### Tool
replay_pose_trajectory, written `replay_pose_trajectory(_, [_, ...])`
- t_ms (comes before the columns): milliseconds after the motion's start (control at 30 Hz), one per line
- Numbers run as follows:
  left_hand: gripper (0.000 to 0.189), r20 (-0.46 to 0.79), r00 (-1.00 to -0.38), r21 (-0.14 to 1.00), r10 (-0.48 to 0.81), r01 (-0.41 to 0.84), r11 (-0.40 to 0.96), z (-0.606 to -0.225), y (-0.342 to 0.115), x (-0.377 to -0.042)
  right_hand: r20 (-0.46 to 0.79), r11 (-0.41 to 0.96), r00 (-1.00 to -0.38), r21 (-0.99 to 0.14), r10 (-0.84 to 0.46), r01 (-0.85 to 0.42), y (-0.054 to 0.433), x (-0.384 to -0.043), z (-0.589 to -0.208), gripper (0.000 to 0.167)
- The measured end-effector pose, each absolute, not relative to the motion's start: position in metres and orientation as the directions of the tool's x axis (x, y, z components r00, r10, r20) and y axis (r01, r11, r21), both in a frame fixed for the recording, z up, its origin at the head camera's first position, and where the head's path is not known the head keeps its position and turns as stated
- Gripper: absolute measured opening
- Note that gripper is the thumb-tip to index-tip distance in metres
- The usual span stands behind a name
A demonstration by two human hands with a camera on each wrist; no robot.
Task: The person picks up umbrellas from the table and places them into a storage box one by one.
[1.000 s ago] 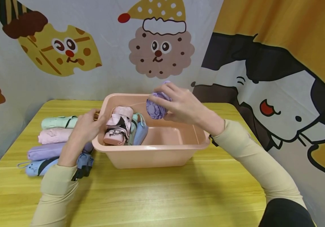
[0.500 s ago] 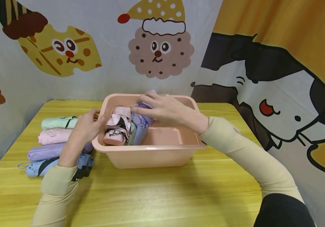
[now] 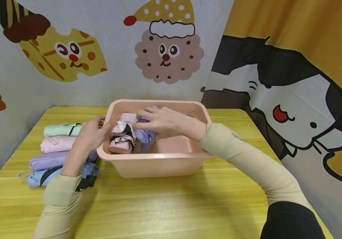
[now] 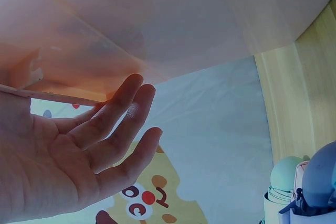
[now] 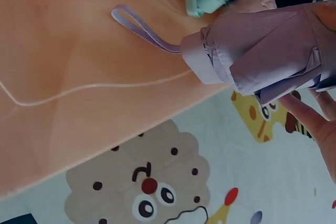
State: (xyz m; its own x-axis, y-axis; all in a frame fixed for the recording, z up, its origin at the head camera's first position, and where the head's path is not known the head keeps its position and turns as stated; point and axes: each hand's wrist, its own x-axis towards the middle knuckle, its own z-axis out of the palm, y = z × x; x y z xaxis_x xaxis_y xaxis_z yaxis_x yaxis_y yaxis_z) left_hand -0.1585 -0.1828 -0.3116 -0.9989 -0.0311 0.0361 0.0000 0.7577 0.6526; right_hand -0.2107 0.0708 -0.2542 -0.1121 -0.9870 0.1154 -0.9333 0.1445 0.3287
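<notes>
A folded purple umbrella [image 3: 145, 131] is in my right hand [image 3: 166, 122], which grips it from above inside the pink plastic basin [image 3: 159, 165]. In the right wrist view the umbrella [image 5: 273, 48] shows its handle end and a wrist loop pointing along the basin wall. Beside it, a pink-and-black patterned folded umbrella [image 3: 121, 142] lies at the basin's left end, with green and blue folded umbrellas partly hidden under the purple one. My left hand [image 3: 91, 134] holds the basin's left rim, its fingers [image 4: 113, 114] along the outer wall.
Left of the basin, several folded umbrellas lie in a row on the wooden table [image 3: 171, 205]: mint green [image 3: 61, 129], pink [image 3: 58, 143], purple [image 3: 47, 160] and blue [image 3: 43, 176]. A curtain with cartoon prints [image 3: 169, 54] hangs behind the table.
My right hand has moved left and down with the purple umbrella, from above the basin's middle into it beside the patterned umbrella. My left hand has stayed at the rim.
</notes>
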Motion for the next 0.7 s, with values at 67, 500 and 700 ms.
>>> replay_pose_trajectory(67, [0.058, 0.033, -0.999, 0.652, -0.031, -0.002, 0.759, -0.311, -0.183, -0.159, 0.099, 0.142, -0.115, 0.331, -0.988, -0.933, 0.07, -0.213, -0.258, 0.057])
replay_pose_trajectory(500, [0.058, 0.036, -0.999, 0.653, -0.033, -0.002, 0.757, -0.312, -0.183, -0.159, 0.002, 0.092, -0.095, 0.288, -0.995, -0.953, 0.062, -0.219, -0.274, 0.06])
replay_pose_trajectory(700, [0.058, 0.04, -0.999, 0.653, -0.029, 0.004, 0.757, -0.312, -0.183, -0.159, -0.024, 0.098, -0.107, 0.249, -0.994, -0.963, 0.061, -0.222, -0.277, 0.057])
